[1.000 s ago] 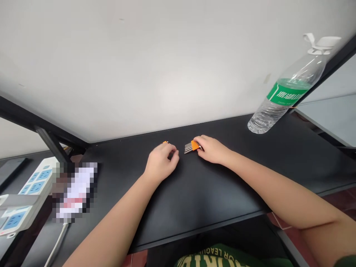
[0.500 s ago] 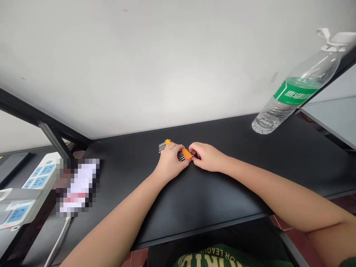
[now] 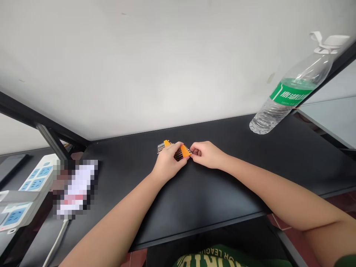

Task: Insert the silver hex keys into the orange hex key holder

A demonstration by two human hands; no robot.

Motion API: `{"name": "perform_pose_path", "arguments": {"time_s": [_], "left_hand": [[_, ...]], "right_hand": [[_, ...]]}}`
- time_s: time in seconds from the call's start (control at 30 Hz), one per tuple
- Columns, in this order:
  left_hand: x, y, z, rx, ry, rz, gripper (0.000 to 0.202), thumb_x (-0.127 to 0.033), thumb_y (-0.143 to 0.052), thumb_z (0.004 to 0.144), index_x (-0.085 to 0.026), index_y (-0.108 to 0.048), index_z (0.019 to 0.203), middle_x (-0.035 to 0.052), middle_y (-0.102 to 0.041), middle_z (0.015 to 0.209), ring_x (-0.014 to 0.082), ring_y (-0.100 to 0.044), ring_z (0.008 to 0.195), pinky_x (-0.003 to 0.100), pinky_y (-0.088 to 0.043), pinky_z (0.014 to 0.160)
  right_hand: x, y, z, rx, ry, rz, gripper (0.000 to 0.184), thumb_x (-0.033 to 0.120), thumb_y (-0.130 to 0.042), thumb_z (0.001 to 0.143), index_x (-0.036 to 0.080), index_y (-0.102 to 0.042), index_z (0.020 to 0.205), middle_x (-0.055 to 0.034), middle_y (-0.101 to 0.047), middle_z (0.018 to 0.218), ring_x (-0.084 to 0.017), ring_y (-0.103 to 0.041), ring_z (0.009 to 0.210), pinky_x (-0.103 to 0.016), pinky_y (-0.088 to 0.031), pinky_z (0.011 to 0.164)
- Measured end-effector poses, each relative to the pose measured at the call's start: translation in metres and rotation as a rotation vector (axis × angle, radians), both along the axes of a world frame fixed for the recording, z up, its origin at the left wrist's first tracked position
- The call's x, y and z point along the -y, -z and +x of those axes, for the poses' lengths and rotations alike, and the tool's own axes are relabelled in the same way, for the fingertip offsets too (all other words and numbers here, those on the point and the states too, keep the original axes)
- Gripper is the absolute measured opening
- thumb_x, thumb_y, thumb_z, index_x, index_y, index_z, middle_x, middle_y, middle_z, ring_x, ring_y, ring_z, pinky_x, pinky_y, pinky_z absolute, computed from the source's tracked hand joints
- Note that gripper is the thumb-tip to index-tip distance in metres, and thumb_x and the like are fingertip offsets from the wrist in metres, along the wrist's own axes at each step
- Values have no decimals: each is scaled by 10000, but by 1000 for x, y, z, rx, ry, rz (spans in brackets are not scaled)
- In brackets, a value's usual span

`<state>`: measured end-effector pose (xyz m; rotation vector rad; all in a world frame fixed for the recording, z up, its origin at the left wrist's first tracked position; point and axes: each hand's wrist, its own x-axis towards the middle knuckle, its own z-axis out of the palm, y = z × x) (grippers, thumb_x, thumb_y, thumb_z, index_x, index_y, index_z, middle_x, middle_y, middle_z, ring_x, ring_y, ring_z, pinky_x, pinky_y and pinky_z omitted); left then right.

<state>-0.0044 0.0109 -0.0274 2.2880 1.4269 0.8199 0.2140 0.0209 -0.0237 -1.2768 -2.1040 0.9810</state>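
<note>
On the black tabletop (image 3: 217,193), my left hand (image 3: 168,161) is closed around an orange holder (image 3: 185,151) with a row of thin dark rods through it, which look like drill bits. Part of the holder is hidden under the fingers. The rods' other ends (image 3: 160,147) stick out past the left hand. At the holder's right side, my right hand (image 3: 210,155) has thumb and fingertips pinched at the short spiral-looking tips (image 3: 190,150), apparently gripping one drill bit. The pinched tip is mostly covered by the fingers.
A large water bottle (image 3: 292,92) with a green label stands at the back right. To the left lie a blurred-out phone (image 3: 78,185) with a white cable (image 3: 57,241) and a white power strip (image 3: 30,189). A white wall (image 3: 167,66) rises behind.
Both hands keep their hold on the orange holder. The right hand has shifted slightly, and its fingers are a little more curled at the tips. The view has moved slightly.
</note>
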Motion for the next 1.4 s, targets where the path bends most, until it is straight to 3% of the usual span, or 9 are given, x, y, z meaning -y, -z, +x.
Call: {"name": "perform_pose_path", "arguments": {"time_s": [0.13,0.33,0.57,0.77,0.9,1.1,1.4], "left_hand": [[1,-6,0,7,24,-74,255,-322,-719,837,-259,-653,1076,-13,-711,940,177,-644,836,304,-505,765],[3,-10,0,65,68,-131,208,-335,-711,850,-254,-657,1034,-19,-691,899,162,-614,798,298,-502,758],[2,-9,-3,96,82,-133,237,-330,-715,845,-254,-658,1062,-16,-699,926,161,-617,812,306,-514,803],[1,-9,-4,147,168,-162,246,-332,-719,851,-243,-646,1068,-9,-683,925,159,-620,825,301,-515,820],[2,-9,-4,134,179,-133,251,-324,-718,852,-244,-639,1077,-9,-680,910,158,-624,819,296,-511,814],[0,-10,-7,47,162,-91,215,-337,-699,866,-251,-630,1050,-7,-687,906,161,-621,794,297,-514,776],[-2,-10,-16,-109,88,-24,184,-326,-691,867,-262,-612,1020,-10,-678,892,185,-634,831,314,-505,747]], "right_hand": [[-2,-3,4,-36,-36,-13,20,201,-651,832,209,-650,850,14,-695,795,-137,-635,711,-275,-498,678],[-5,-4,11,-203,-75,-298,107,291,-694,835,210,-646,886,15,-679,795,-128,-654,608,-259,-542,590],[-13,2,18,-277,-100,-364,169,315,-746,836,200,-637,894,14,-669,788,-129,-684,590,-222,-512,509],[-22,1,28,-458,-248,-553,320,360,-853,786,172,-617,891,26,-659,714,-123,-662,563,-215,-503,479],[-22,1,30,-476,-305,-614,325,402,-833,824,147,-669,940,-2,-698,734,-130,-674,550,-216,-510,464],[-21,2,28,-444,-227,-584,369,482,-807,850,144,-662,815,-3,-696,682,-112,-654,510,-202,-494,459],[-28,5,40,-497,-66,-616,392,492,-841,799,129,-691,800,-60,-732,734,-117,-660,513,-187,-473,426]]}}
